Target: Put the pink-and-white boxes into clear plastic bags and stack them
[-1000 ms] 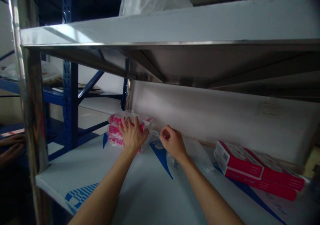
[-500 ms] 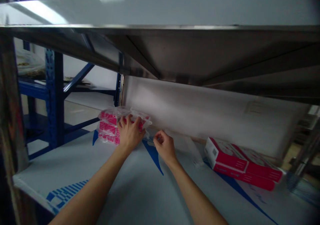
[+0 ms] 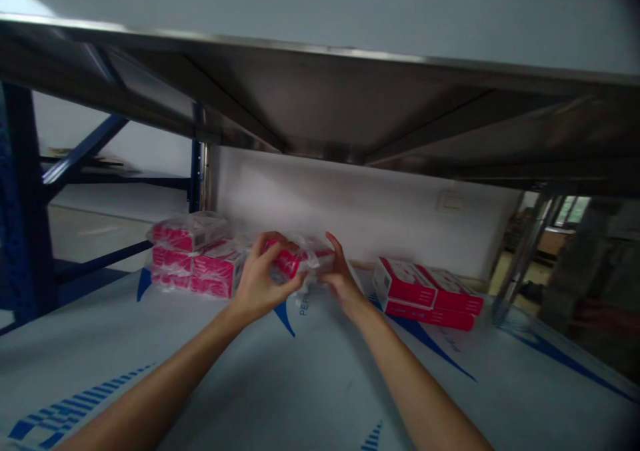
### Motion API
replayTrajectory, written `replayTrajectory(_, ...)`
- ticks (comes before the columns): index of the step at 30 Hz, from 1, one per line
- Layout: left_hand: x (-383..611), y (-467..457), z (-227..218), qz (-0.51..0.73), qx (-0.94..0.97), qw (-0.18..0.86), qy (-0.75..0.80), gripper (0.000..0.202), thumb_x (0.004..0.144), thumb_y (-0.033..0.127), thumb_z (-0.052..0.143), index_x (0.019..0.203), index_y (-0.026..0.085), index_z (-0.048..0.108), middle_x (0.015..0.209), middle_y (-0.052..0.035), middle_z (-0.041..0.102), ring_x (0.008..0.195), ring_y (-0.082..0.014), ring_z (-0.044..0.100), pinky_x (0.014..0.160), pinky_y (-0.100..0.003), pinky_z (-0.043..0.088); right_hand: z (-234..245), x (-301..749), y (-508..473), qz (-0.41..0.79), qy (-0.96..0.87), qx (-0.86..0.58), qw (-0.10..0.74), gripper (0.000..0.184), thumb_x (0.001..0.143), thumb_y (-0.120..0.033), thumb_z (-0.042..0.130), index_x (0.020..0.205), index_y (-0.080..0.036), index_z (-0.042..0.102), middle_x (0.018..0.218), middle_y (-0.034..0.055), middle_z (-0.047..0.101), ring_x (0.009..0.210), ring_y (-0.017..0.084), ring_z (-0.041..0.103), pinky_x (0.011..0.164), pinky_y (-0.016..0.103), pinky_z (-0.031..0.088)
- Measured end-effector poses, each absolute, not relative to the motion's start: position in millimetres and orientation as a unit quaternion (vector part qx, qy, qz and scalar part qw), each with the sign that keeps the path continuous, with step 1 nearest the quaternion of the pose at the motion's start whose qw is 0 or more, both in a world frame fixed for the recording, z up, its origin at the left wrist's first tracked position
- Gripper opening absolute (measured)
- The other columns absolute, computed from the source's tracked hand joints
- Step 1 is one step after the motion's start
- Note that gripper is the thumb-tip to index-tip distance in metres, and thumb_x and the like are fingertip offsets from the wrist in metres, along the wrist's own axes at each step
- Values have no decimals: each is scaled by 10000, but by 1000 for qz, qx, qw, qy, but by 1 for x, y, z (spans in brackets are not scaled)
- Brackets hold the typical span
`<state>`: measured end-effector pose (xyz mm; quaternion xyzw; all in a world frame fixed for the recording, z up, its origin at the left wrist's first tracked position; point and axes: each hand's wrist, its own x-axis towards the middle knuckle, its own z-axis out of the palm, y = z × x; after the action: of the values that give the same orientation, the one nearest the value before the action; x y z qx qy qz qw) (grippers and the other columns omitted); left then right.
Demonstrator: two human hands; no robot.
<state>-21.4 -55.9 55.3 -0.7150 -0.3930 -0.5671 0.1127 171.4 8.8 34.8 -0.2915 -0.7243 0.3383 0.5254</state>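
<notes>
My left hand (image 3: 263, 281) and my right hand (image 3: 340, 277) meet at a plastic-wrapped red and white box (image 3: 293, 261), gripping it from both sides. Loose clear film bunches around it, and my fingers hide part of it. Just left of my left hand, a group of similar wrapped boxes (image 3: 190, 257) sits stacked on the shelf. To the right of my right hand lie unwrapped red and white boxes (image 3: 425, 294), not touching my hand.
The boxes stand on a white shelf surface with blue print (image 3: 150, 344), under a steel shelf (image 3: 320, 84). A white back panel (image 3: 360, 217) rises behind them. A blue rack frame (image 3: 25, 197) stands at left. A blurred person (image 3: 595, 297) is at far right.
The view has pulled back and down, showing more wrapped boxes. My right hand, a loose fist beside the wrapped pack before, now grips the wrapped box together with my left hand.
</notes>
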Motion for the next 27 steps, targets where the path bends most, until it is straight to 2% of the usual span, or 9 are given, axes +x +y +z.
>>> replayTrajectory(2, -7, -63, 50, -556, -749, 51, -358, 343, 757, 311, 734, 1077, 220, 652, 1214, -87, 539, 1173, -266, 538, 1050, -441, 463, 40, 208, -1, 363, -735, -298, 489, 763, 724, -111, 427, 1473, -257, 424, 1201, 82, 697, 991, 225, 698, 792, 360, 565)
replayTrajectory(4, 3, -67, 42, -532, -781, -13, -328, 371, 757, 307, 745, 1102, 220, 641, 1221, -96, 536, 1191, -270, 527, 1055, -446, 459, 41, 242, -12, 408, -733, -304, 450, 745, 755, -102, 392, 1485, -247, 431, 1144, 85, 724, 983, 239, 713, 813, 398, 567)
replayTrajectory(8, 12, -63, 19, -454, -840, -106, -276, 531, 692, 263, 788, 1185, 233, 595, 1297, -95, 490, 1262, -280, 480, 1116, -465, 407, 31, 284, -25, 492, -709, -309, 400, 603, 914, -234, 375, 1516, -276, 383, 1339, 96, 648, 1106, 248, 685, 911, 468, 543)
replayTrajectory(12, 15, -53, -1, -383, -885, -157, -215, 778, 642, 201, 796, 1353, 254, 484, 1369, -108, 439, 1315, -292, 444, 1145, -496, 381, 14, 293, -30, 383, -761, -371, 369, 585, 812, -255, 667, 1382, -307, 546, 1437, 66, 579, 1274, 263, 574, 1051, 471, 457)
replayTrajectory(16, 15, -48, -9, -353, -899, -166, -199, 933, 626, 176, 783, 1462, 277, 381, 1434, -134, 399, 1368, -338, 403, 1148, -566, 363, 7, 291, -32, 268, -813, -388, 341, 536, 857, -264, 667, 1376, -329, 548, 1311, 50, 662, 1170, 248, 632, 1023, 462, 481)
replayTrajectory(19, 14, -49, -7, -332, -907, -151, -208, 939, 629, 190, 789, 1475, 303, 398, 1514, -143, 336, 1411, -380, 356, 1127, -608, 371, 9, 287, -35, 160, -839, -405, 326, 477, 892, -309, 655, 1360, -328, 563, 1249, 59, 690, 1115, 258, 654, 986, 462, 501)
replayTrajectory(22, 13, -52, -3, -318, -917, -100, -218, 888, 675, 270, 804, 1474, 343, 425, 1587, -119, 274, 1457, -397, 279, 1145, -656, 305, 13, 281, -40, 80, -843, -411, 338, 392, 934, -343, 609, 1324, -320, 582, 1275, 67, 669, 1145, 255, 635, 1003, 460, 484)
replayTrajectory(24, 14, -55, 0, -315, -921, -75, -217, 828, 698, 351, 809, 1449, 352, 461, 1589, -102, 294, 1460, -396, 265, 1155, -667, 270, 15, 277, -44, 54, -841, -404, 356, 354, 933, -327, 605, 1286, -305, 598, 1262, 67, 658, 1155, 245, 622, 1003, 445, 482)
replayTrajectory(27, 15, -61, 3, -318, -921, -71, -216, 672, 736, 403, 777, 1357, 312, 535, 1539, -99, 379, 1426, -383, 314, 1145, -636, 305, 13, 273, -45, 53, -846, -378, 372, 406, 844, -229, 677, 1240, -288, 613, 1217, 63, 642, 1115, 232, 621, 975, 417, 497)
